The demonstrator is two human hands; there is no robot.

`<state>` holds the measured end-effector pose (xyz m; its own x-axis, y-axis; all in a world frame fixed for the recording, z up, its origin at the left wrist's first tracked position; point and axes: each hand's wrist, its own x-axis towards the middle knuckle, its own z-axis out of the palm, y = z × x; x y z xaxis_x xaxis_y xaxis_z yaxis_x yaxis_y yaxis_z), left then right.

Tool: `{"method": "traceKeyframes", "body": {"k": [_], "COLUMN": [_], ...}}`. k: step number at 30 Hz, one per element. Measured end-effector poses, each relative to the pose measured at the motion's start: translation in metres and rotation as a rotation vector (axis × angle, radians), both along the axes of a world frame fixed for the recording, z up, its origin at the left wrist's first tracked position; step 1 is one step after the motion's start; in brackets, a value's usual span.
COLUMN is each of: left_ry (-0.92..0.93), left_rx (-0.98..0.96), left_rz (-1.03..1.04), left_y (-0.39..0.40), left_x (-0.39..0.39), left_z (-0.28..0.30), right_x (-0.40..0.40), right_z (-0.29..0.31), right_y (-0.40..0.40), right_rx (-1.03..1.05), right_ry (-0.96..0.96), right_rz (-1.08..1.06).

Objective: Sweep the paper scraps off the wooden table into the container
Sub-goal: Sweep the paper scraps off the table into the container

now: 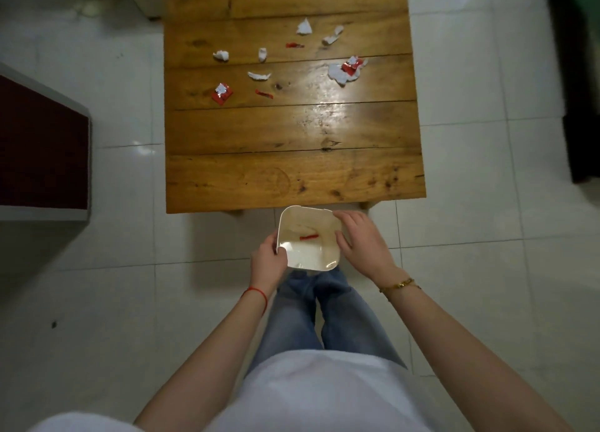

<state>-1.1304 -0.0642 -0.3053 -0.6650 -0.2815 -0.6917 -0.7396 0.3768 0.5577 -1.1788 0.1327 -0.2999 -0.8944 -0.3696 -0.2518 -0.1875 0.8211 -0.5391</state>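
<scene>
A white square container (293, 219) hangs just below the near edge of the wooden table (292, 132). My left hand (268, 264) grips its left rim. My right hand (365, 243) rests against its right side with fingers spread. One red scrap (309, 236) lies inside the container. Several white and red paper scraps lie on the far half of the table, among them a red and white wrapper (222, 93), a white piece (259, 76), a small red strip (264, 94) and a crumpled white and red clump (346, 69).
White tiled floor (130, 269) surrounds the table. A low white unit with a dark red top (42, 145) stands to the left. Dark furniture (581, 74) lines the right edge. My legs in jeans (324, 318) stand just short of the table.
</scene>
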Motion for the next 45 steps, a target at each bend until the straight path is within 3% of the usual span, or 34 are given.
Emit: {"method": "traceKeyframes", "body": {"k": [8,18,34,45], "left_ry": [0.144,0.166,0.211,0.202], "left_rx": [-0.044,-0.053,0.037,0.006], "left_rz": [-0.157,-0.363,-0.261,-0.116], "left_y": [0.032,0.121,0.365,0.438], "left_x": [-0.021,-0.061,-0.126,-0.21], "left_z": [0.064,0.107,0.128,0.123], "right_x": [0.021,0.037,-0.037,-0.144], "right_z": [0.055,0.092,0.139,0.135], "right_y": [0.036,0.144,0.399,0.475], "right_rx": [-0.061,-0.074,-0.048,-0.075], "right_ry": [0.141,0.204,0.201,0.181], "right_rz": [-0.241,-0.537,-0.505,-0.418]}}
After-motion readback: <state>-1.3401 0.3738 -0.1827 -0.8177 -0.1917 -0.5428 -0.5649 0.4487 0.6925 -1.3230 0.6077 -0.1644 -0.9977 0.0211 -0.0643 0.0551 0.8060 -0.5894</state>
